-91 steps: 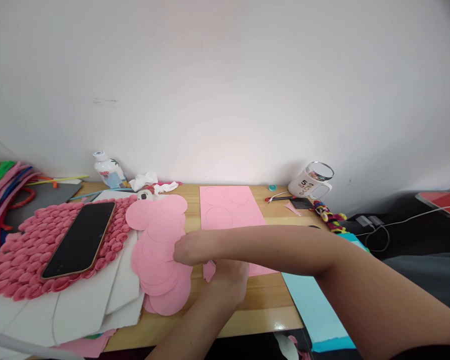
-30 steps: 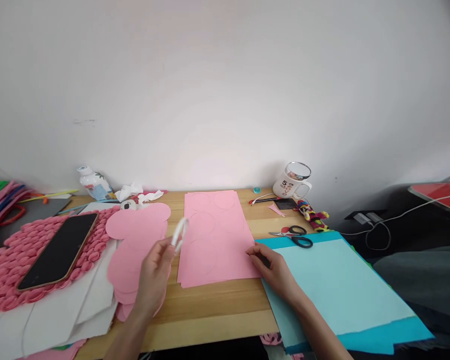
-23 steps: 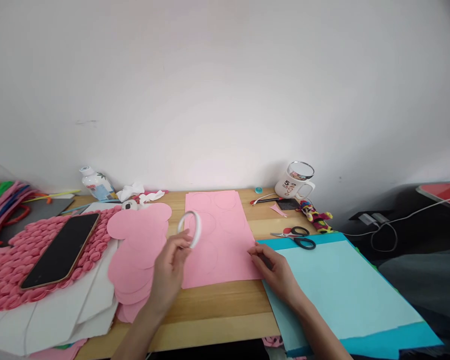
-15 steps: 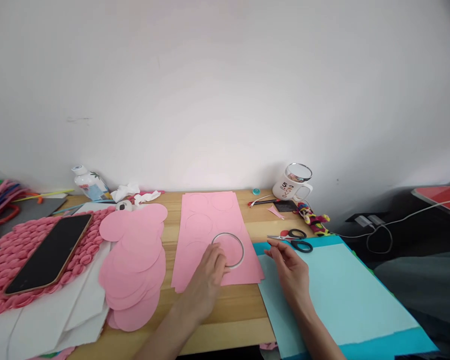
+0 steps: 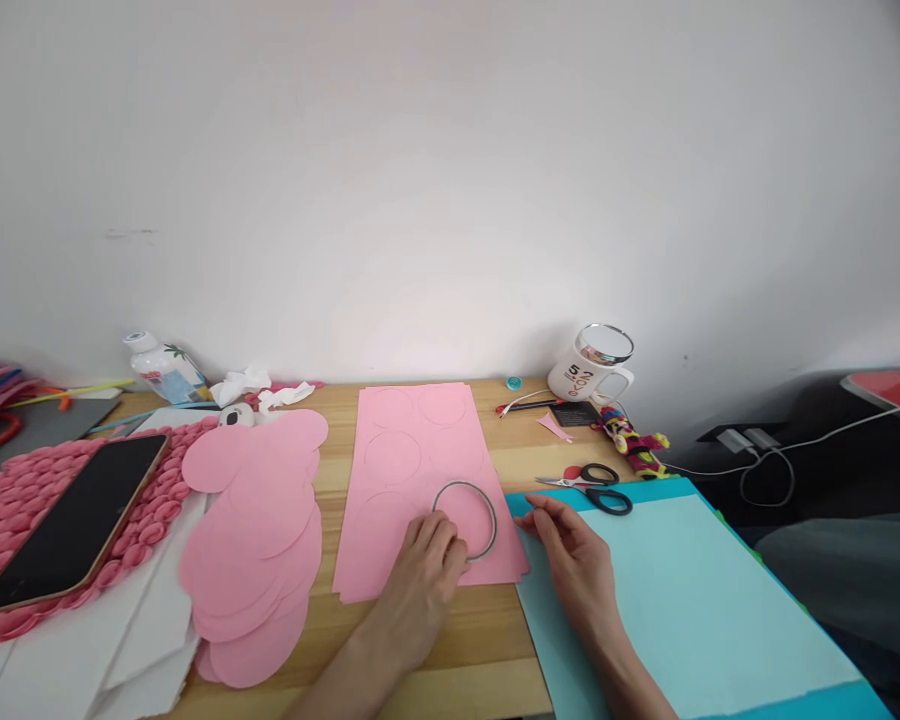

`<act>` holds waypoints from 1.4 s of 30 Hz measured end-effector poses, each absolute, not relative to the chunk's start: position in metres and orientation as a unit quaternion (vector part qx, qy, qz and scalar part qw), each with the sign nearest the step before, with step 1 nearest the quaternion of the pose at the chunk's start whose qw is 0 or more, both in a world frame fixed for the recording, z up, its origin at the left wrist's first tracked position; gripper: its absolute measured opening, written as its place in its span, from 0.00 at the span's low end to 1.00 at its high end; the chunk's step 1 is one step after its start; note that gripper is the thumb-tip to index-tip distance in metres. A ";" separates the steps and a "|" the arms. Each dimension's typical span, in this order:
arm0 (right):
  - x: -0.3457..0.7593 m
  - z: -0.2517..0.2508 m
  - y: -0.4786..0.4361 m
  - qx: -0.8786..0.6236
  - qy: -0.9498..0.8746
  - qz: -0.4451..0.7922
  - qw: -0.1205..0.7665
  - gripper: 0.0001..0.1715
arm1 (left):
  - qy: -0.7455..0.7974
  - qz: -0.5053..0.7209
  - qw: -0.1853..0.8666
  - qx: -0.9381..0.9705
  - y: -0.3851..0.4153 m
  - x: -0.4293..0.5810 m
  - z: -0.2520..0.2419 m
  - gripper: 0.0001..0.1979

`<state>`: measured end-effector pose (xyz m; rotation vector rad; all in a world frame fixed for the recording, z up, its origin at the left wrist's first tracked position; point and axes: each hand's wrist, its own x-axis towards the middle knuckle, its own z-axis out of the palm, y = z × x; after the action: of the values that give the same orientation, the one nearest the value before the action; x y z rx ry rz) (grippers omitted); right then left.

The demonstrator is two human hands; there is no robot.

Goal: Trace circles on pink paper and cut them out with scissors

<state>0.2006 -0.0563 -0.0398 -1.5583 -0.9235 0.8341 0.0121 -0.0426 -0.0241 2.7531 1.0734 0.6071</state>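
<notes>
A thin white ring [image 5: 465, 483] lies flat on the near right part of a pink paper sheet [image 5: 412, 450], which bears several faint traced circles. My left hand [image 5: 424, 580] grips the ring's near left rim with bent fingers, pressing it onto the sheet. My right hand [image 5: 570, 555] rests on a light blue sheet [image 5: 690, 600], fingers loosely spread and holding nothing. Its fingertips sit beside the pink sheet's right edge. A pile of cut pink paper circles [image 5: 251, 545] lies left of the sheet.
Scissors [image 5: 596, 490] lie behind the blue sheet, with a white mug [image 5: 589, 375] and a colourful toy [image 5: 634, 435] further back. A phone [image 5: 67, 520] rests on a pink woven mat [image 5: 7, 490] over white sheets [image 5: 97, 650]. A bottle [image 5: 161, 365] stands by the wall.
My left hand carried the ring from the air over to the right and laid it flat on the pink sheet. My right hand shifted from the sheet's edge onto the blue sheet.
</notes>
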 end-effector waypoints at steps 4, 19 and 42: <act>0.200 -0.041 -0.056 -0.646 -0.387 0.369 0.545 0.22 | 0.349 0.200 0.041 0.914 -0.042 0.011 -0.026 0.07; 0.197 -0.038 -0.055 -0.653 -0.384 0.368 0.539 0.22 | 0.320 0.241 0.034 0.916 -0.043 0.010 -0.028 0.02; 0.196 -0.042 -0.055 -0.652 -0.404 0.356 0.534 0.19 | 0.370 0.222 -0.026 0.902 -0.055 0.028 -0.038 0.12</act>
<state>0.1964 -0.0550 -0.0416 -1.5541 -0.9624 0.8493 0.0283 -0.0555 -0.0383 2.8797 1.1824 0.7102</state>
